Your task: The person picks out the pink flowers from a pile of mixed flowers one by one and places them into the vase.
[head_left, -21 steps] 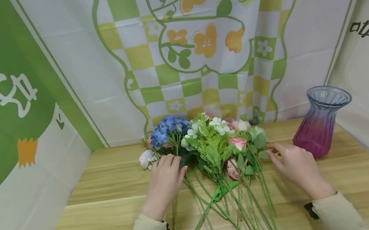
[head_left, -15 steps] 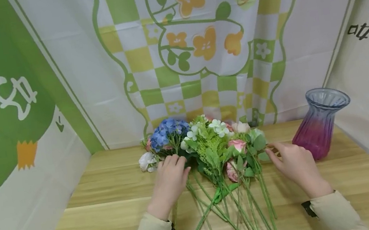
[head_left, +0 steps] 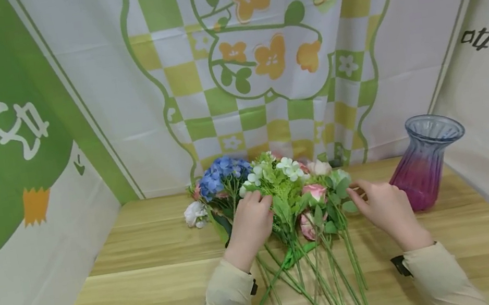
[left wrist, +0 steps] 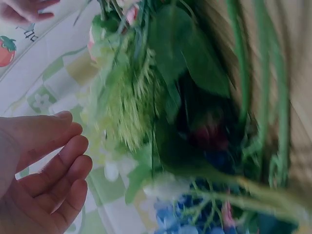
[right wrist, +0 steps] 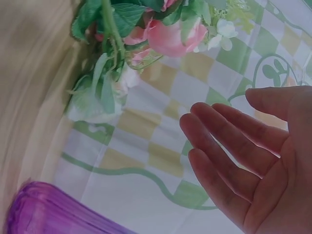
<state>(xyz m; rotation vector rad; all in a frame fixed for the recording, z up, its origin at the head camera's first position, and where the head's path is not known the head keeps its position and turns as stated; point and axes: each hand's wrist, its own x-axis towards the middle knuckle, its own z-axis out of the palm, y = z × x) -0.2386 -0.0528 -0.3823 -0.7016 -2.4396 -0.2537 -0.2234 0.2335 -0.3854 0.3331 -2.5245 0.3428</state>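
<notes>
A spread of artificial flowers lies on the wooden table: a blue hydrangea [head_left: 223, 175], a white flower [head_left: 196, 214], a green spray with small white blossoms [head_left: 278, 189] and pink roses [head_left: 315, 192]. Above the left-centre of the bunch is my left hand [head_left: 251, 222], hiding part of the stems and leaves. Its fingers [left wrist: 73, 168] are loosely bent and hold nothing. My right hand [head_left: 388, 210] hovers at the bunch's right side, near a pale green flower [head_left: 340, 178]. Nothing lies between its relaxed fingers [right wrist: 229, 141] in the right wrist view.
Right of the bunch stands a ribbed glass vase [head_left: 428, 162], blue-grey above and purple-pink below. Long green stems [head_left: 335, 286] cross toward the table's near edge, with a bright green tie [head_left: 295, 254] among them. Printed cloth [head_left: 270, 133] hangs behind the table [head_left: 128, 296].
My left hand has moved right, from beside the white flower and hydrangea to the green spray, uncovering dark leaves. The right hand has shifted slightly left. The flowers stay largely in place.
</notes>
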